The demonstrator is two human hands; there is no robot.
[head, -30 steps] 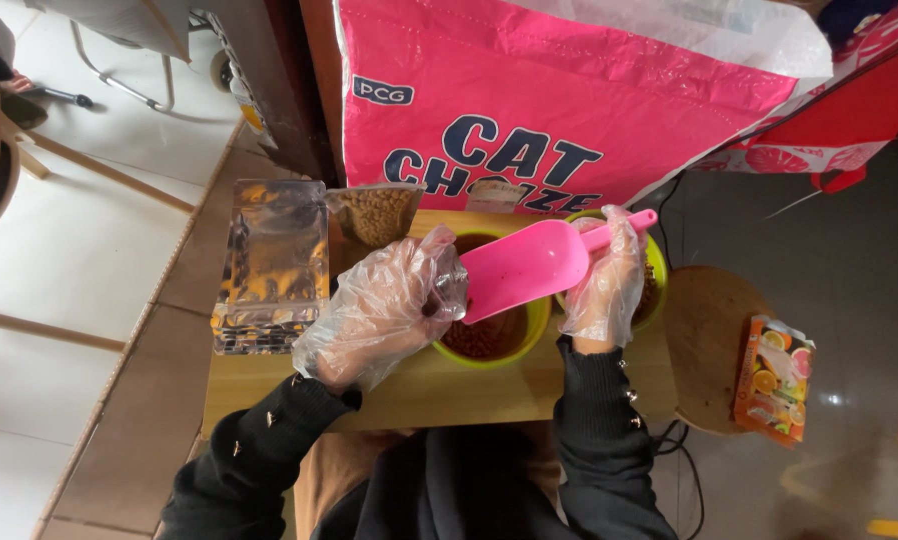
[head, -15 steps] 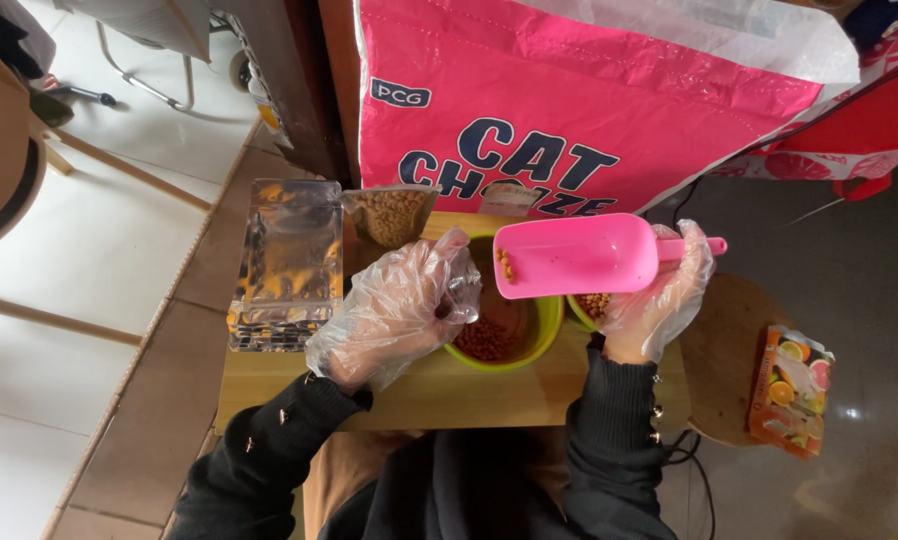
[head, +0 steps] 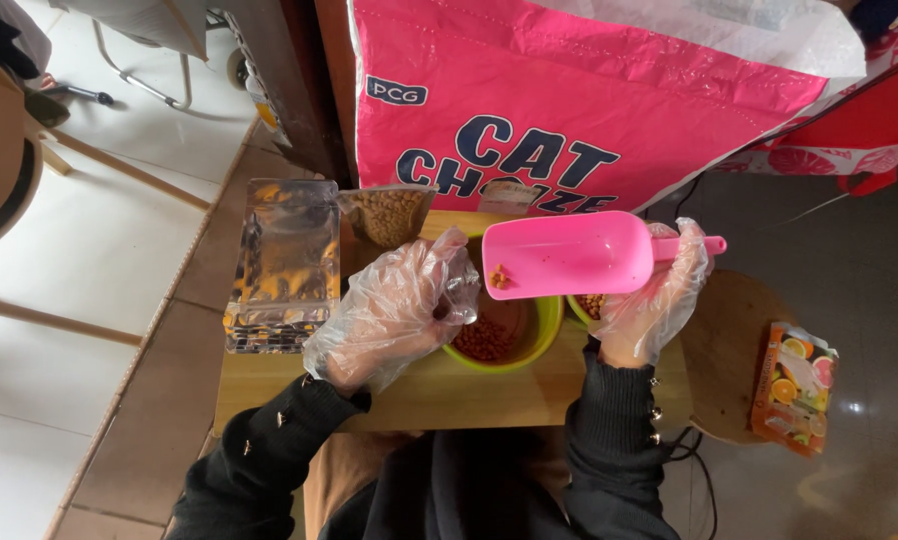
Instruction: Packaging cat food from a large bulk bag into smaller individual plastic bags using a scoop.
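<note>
My right hand, in a clear plastic glove, grips the handle of a pink scoop held level above a green bowl. A few brown pellets lie at the scoop's open left end, and more pellets sit in the bowl. My left hand, gloved too, rests at the bowl's left rim with its fingers curled; whether it pinches anything is hidden. A second green bowl with pellets peeks out under the scoop.
A small wooden table bears the bowls, a stack of clear pouches and a filled pouch of pellets. A big pink feed bag stands behind. A round wooden stool and an orange-printed packet lie right.
The scoop has swung from a tilt over the bowl to level, moving right and up. My left hand stays at the bowl's rim.
</note>
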